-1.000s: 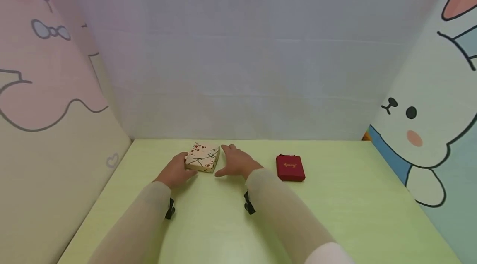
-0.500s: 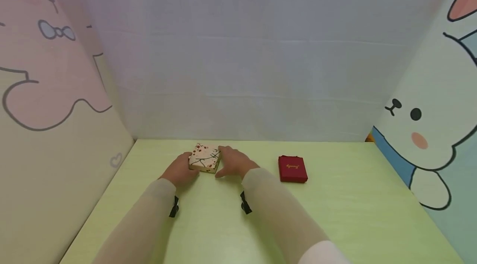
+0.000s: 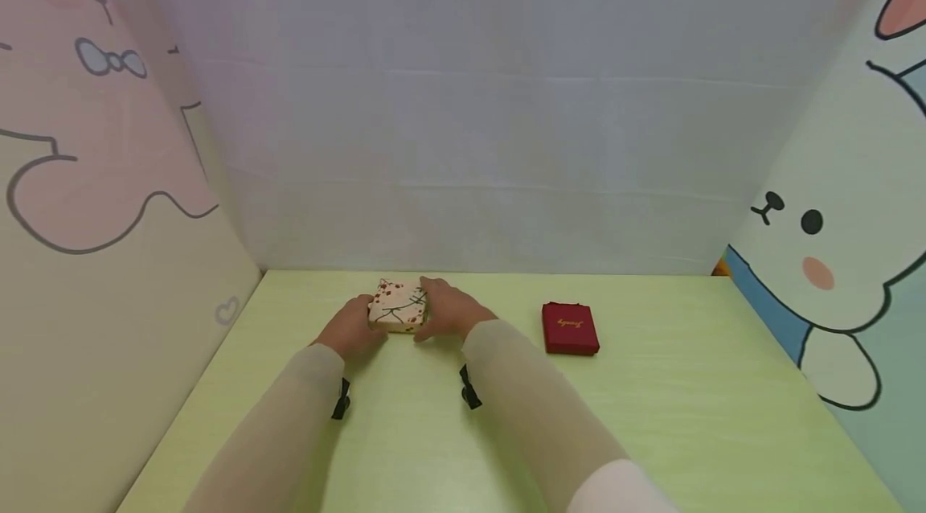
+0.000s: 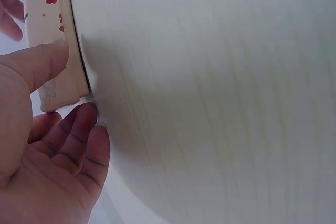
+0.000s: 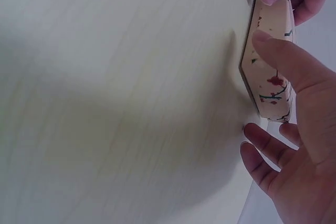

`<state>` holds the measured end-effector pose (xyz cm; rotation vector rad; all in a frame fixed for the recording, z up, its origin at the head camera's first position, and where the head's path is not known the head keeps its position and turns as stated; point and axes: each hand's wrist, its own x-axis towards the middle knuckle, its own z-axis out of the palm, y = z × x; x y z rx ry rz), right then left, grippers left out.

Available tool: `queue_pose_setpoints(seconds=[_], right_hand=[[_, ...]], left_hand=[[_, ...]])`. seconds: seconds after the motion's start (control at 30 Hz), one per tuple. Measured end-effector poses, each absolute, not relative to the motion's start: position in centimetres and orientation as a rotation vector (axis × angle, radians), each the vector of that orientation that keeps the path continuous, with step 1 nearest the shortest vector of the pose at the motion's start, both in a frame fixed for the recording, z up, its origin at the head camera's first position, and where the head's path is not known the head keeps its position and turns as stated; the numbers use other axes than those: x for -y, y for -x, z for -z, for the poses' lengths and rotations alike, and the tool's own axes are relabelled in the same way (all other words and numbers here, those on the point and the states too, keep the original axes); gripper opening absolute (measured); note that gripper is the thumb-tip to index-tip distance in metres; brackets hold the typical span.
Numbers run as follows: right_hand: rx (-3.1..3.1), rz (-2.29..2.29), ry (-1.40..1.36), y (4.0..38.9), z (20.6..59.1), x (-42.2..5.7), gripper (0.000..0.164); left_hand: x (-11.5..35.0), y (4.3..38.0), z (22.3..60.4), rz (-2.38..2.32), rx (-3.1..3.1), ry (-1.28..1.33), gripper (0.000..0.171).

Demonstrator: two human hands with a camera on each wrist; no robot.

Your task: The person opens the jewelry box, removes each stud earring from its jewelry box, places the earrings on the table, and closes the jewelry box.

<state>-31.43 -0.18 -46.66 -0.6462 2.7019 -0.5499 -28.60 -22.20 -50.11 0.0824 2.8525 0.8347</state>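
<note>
The pale box [image 3: 398, 302] is lying flat near the far edge of the worktop [image 3: 405, 432], directly between the two hands. The left hand [image 3: 349, 328] is holding its left end, and the right hand [image 3: 450, 310] is holding its right end, so neither hand is clearly nearer; both are touching it. From each wrist, the box is lying forward and inward. Its top is looking almost square, so I cannot tell a long axis with certainty; the side facing the person is running across, from hand to hand.

Both thumbs are pressing on this near side. The first fingers are bending round the ends, so each hand is gripping the box, while the other fingers are staying a little apart from each other, beside its corners. Whether the underside is resting fully on the worktop, I cannot tell. The red box [image 3: 570, 328] is lying well apart, to the right of the right hand.
</note>
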Motion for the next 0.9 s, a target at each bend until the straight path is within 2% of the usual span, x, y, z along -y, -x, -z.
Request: queue_pose_setpoints(seconds=[0.27,0.5,0.9], right_hand=[[-2.663,0.634,0.616,31.9,46.5,0.5,0.117],[-2.678,0.677,0.663,32.6,47.1,0.4,0.111],[-2.645,0.792,0.686,31.6,46.7,-0.6,0.107]], left_hand=[[22.2,28.5,50.3,-0.857,-2.851,-0.066,0.068],[21.8,28.3,50.1,-0.916,-2.864,-0.082,0.06],[21.3,27.2,49.4,-1.019,-2.847,-0.113,0.064]])
